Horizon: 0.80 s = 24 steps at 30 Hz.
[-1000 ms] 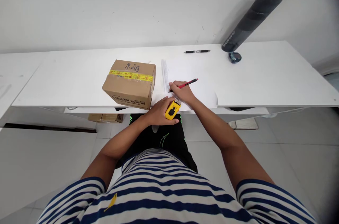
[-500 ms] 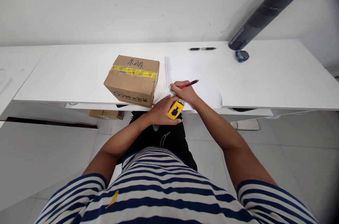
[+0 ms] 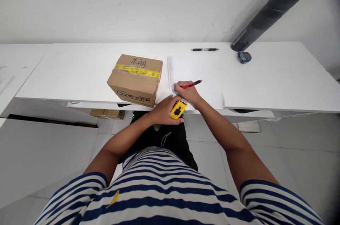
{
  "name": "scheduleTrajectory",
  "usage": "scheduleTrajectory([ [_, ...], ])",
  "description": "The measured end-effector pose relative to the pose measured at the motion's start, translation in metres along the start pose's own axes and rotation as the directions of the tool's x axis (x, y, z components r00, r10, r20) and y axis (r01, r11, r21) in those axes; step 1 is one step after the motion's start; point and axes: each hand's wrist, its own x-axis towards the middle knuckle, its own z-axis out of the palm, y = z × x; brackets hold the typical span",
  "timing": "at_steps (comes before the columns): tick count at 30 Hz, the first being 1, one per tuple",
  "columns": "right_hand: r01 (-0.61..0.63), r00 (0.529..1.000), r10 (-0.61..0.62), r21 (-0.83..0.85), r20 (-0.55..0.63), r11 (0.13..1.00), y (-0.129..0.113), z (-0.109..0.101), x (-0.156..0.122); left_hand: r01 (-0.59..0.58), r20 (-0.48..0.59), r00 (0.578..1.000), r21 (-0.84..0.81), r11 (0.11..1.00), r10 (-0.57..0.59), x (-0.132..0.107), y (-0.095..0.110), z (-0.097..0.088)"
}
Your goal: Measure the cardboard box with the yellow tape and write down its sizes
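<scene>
Head view: over the last second, the right hand (image 3: 188, 93) has stayed clamped on the red-and-black pen (image 3: 193, 84), over the left part of the paper pad (image 3: 203, 71); only the viewing angle shifts slightly. Writing therefore appears to be in progress. The pen tip is indistinct. The left hand (image 3: 165, 109), just nearer the body, grips the yellow tape measure (image 3: 178, 109). The cardboard box (image 3: 134, 79) stands beyond that hand, to its left.

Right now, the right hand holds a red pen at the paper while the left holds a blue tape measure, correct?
Not quite: the head view shows the tape measure in the left hand is yellow, not blue. The right hand does hold the red pen at the paper.
</scene>
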Motion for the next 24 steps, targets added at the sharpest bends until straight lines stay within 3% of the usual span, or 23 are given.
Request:
scheduleTrajectory([
  [5,0.041,0.996,-0.043,-0.027,-0.072,0.999,-0.0011,0.0013,-0.0019,-0.020,-0.017,1.000,-0.001,1.000,0.020,-0.0007,-0.0032,0.0037],
  [9,0.035,0.999,-0.035,-0.033,-0.005,0.999,-0.0002,0.0014,-0.0024,-0.057,-0.008,0.998,0.016,0.998,0.057,0.0000,-0.0063,0.0051],
  [15,0.035,0.999,-0.035,-0.044,-0.016,0.998,0.0016,0.0014,-0.0025,-0.096,-0.007,0.995,0.033,0.995,0.096,0.0010,-0.0089,0.0065],
  [19,0.059,0.994,-0.066,-0.076,-0.088,0.995,0.0000,0.0020,-0.0022,-0.090,-0.013,0.996,0.035,0.995,0.090,0.0008,-0.0089,0.0076],
  [24,-0.019,0.999,0.016,-0.048,-0.052,0.999,-0.0030,0.0015,-0.0030,-0.060,-0.012,0.998,0.026,0.998,0.060,0.0008,-0.0076,0.0077],
])
